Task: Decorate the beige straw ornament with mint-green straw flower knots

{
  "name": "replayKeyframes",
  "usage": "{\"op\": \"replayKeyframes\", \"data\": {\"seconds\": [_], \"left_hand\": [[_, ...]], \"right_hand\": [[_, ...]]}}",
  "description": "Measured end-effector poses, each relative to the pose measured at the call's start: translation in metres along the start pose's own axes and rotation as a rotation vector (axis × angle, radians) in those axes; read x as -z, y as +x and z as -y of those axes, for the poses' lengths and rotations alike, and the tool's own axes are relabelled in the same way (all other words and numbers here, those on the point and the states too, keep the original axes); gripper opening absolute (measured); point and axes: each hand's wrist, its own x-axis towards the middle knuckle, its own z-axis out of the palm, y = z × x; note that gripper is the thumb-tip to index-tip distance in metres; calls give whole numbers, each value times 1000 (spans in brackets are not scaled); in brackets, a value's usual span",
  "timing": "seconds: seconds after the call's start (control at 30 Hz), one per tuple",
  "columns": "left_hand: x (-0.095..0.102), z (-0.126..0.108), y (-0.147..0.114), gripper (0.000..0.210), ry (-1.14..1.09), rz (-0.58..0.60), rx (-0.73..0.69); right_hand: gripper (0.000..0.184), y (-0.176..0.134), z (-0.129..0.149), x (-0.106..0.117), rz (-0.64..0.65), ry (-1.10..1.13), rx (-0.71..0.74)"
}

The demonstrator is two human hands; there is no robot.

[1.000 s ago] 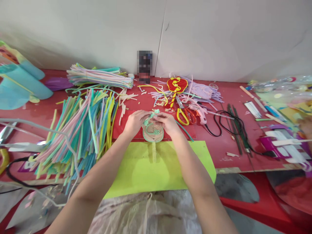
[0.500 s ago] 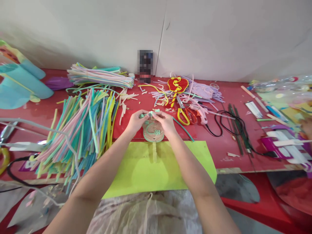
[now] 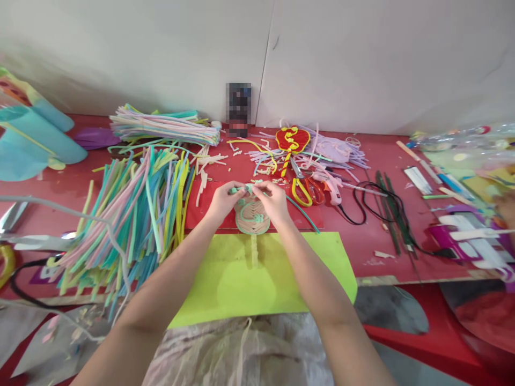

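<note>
Both hands meet above a fan-shaped piece (image 3: 252, 221) made of beige and mint-green pipe cleaners, whose pale yellow handle (image 3: 255, 251) points toward me. My left hand (image 3: 227, 200) is closed, its fingertips pinching a small mint-green pipe cleaner piece (image 3: 238, 190). From the other side, my right hand (image 3: 272, 199) pinches the same green piece, thumb and forefinger together. The fingers partly hide it and the upper part of the fan. A lime-green sheet (image 3: 257, 300) lies under the handle and my forearms.
Left lies a big heap of pastel pipe cleaners (image 3: 132, 214), with another bundle (image 3: 164, 126) behind. A red and yellow fan (image 3: 293, 140), scissors (image 3: 301, 192) and a pink glue gun (image 3: 332, 188) with a black cord lie right. A purple box (image 3: 453, 241) stands farther right, near another person's hand (image 3: 505, 206).
The fingertips have shifted slightly around the small green piece. Both hands stay in nearly the same place, and the fan still lies beneath them.
</note>
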Motion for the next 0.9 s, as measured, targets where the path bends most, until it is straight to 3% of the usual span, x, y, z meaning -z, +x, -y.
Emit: {"op": "replayKeyframes", "data": {"seconds": [0.17, 0.37, 0.53, 0.73, 0.9], "left_hand": [[-8, 1, -2, 27, -303, 10, 114], [-14, -5, -5, 27, -146, -134, 1], [-13, -10, -9, 21, -29, -163, -104], [-2, -10, -5, 11, 184, -180, -249], [5, -13, -2, 8, 366, -61, -350]], "right_hand": [[26, -3, -6, -12, -134, 92, -28], [25, -9, -6, -23, -199, 96, 4], [24, -16, -6, -33, -254, 43, 55], [23, -12, -1, -23, -139, -21, 103], [25, -3, 6, 0, 3, -195, 195]]}}
